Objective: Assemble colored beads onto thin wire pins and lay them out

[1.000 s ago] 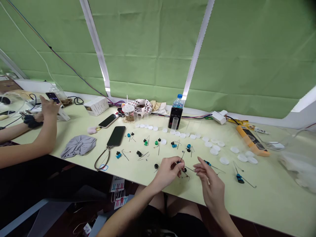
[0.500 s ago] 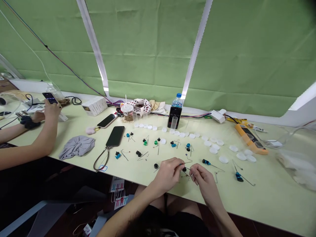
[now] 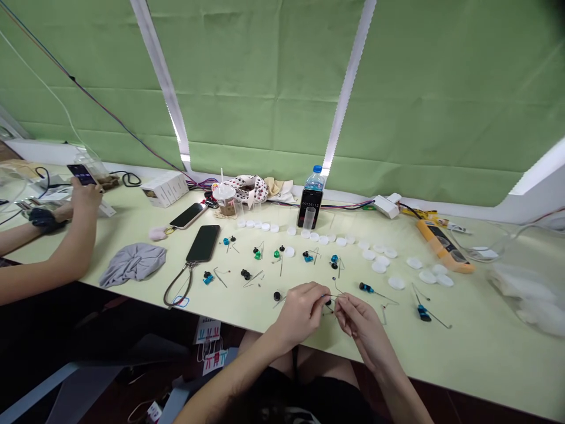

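Observation:
Over the table's front edge, my left hand [image 3: 302, 309] is closed in a pinch on a thin metal rod [image 3: 332, 295]. My right hand [image 3: 359, 321] pinches the same area from the other side, its fingertips close to the left ones; whether it grips the rod's end or a small part is too fine to make out. A small black piece [image 3: 328, 302] shows partly behind my left fingertips. Just beyond lies a bent wire with a small bead [image 3: 334, 279]. To the right rests a black and blue piece with a long rod [image 3: 366, 287]; a black knob [image 3: 277, 296] sits left of my left hand.
Several white caps [image 3: 323, 240] form a row behind small blue, green and black parts [image 3: 308, 257]. A phone [image 3: 309, 207] leans on a bottle [image 3: 314, 176]. An orange-cased meter [image 3: 445, 247] lies right. At left, another person's hand [image 3: 86, 194] touches a phone.
My right hand has moved left, bringing its fingertips closer to my left hand's. The whole view has shifted slightly. The left hand keeps its pinch.

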Motion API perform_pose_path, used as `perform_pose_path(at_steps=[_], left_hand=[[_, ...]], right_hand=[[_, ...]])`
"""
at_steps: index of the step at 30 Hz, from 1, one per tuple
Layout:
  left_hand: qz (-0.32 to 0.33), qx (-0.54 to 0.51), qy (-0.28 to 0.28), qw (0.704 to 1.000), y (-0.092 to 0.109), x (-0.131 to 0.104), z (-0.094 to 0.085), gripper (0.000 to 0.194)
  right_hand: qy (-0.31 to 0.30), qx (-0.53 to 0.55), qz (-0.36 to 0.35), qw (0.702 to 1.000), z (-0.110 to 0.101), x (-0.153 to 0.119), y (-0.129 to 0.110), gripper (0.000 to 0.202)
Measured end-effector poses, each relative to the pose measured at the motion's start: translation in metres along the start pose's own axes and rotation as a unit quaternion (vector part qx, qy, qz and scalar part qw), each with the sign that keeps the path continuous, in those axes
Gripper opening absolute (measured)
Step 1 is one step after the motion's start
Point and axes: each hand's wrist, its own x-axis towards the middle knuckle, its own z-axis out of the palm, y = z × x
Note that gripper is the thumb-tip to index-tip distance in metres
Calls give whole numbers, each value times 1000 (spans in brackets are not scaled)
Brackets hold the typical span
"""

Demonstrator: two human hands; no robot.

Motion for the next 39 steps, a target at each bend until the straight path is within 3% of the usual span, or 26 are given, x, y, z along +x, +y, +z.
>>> perform_pose_path(at_steps=[2, 6, 8, 11, 14, 17, 20, 22, 25, 27, 29, 32, 34, 36, 39], left_hand=[[-46, -38, -16, 998, -1, 1, -1, 23], [-147, -193, -56, 969, -7, 3, -4, 26], [-159, -231, -43, 959, -9, 4, -6, 26], [-143, -196, -5, 970, -5, 4, -9, 24], [-127, -155, -7, 980, -1, 5, -10, 23], [-152, -195, -42, 968, -5, 5, -9, 24], [-203, -291, -115, 928, -14, 5, -7, 27], [-220, -332, -140, 907, -18, 5, -6, 29], [-198, -273, -88, 937, -15, 5, -4, 28], [-158, -175, -42, 971, -9, 5, -1, 26], [-108, -87, -24, 990, -3, 5, 2, 23], [-52, -25, -27, 998, 2, 4, 9, 22], [-48, -28, -26, 998, 2, 4, 13, 23], [-83, -80, -40, 992, -1, 4, 17, 24], [-180, -237, -114, 948, -6, 7, 20, 29]], right_hand=[[56, -91, -100, 989, -3, -1, 5, 28], [123, -240, -289, 919, -6, -7, 20, 22], [120, -215, -280, 928, -5, -9, 20, 26], [53, -104, -138, 983, 0, -8, 10, 38], [-29, -66, -51, 996, 0, -6, -1, 39], [27, -165, -155, 974, -5, -6, 5, 27], [81, -284, -299, 908, -10, -11, 21, 21], [91, -286, -323, 897, -10, -13, 28, 25], [120, -169, -212, 955, -7, -13, 26, 30], [72, -63, -79, 992, -5, -11, 18, 38], [8, 22, 22, 999, -4, -9, 11, 43], [2, 68, 51, 996, -5, -7, 6, 42], [34, 12, 7, 999, -8, -9, 9, 41], [81, -117, -90, 986, -15, -12, 15, 36], [132, -326, -279, 894, -30, -18, 28, 23]])
